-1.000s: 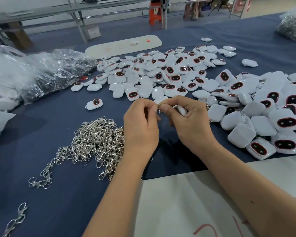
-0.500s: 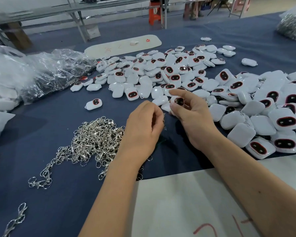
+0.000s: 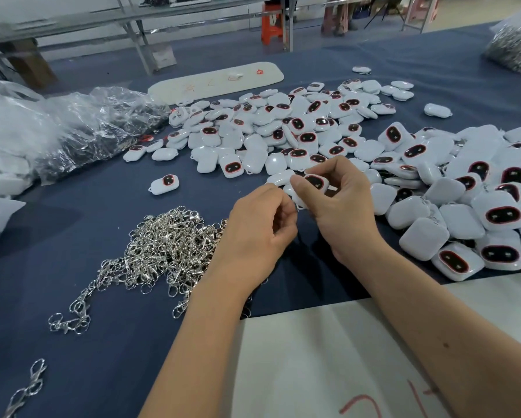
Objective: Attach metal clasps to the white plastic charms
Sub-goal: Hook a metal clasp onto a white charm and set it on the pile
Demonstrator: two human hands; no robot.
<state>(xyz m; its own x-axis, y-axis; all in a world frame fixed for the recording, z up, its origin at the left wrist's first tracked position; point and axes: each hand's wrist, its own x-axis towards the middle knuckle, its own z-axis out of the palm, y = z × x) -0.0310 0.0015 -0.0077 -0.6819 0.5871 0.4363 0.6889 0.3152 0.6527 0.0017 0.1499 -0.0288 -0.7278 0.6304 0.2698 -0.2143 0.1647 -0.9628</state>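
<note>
Assembly workshop, long benches [image 3: 150,16], bulk charms [image 3: 283,128] & clasps [image 3: 162,245]

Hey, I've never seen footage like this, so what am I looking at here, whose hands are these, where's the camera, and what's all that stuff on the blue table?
There is no machine here: these are a person's two bare hands, filmed by a wide-angle camera worn on their head, looking forward and down. The job is fastening metal clasps onto white plastic charms. The right hand pinches one white charm with a dark, red-rimmed oval face. The left hand is curled close against it, its fingertips by the charm's lower edge; whatever it pinches is too hidden to make out. On the blue cloth table lie a pile of silver clasps to the left, a large spread of white charms behind and to the right, and clear plastic bags at far left. White paper lies nearest the person.
</note>
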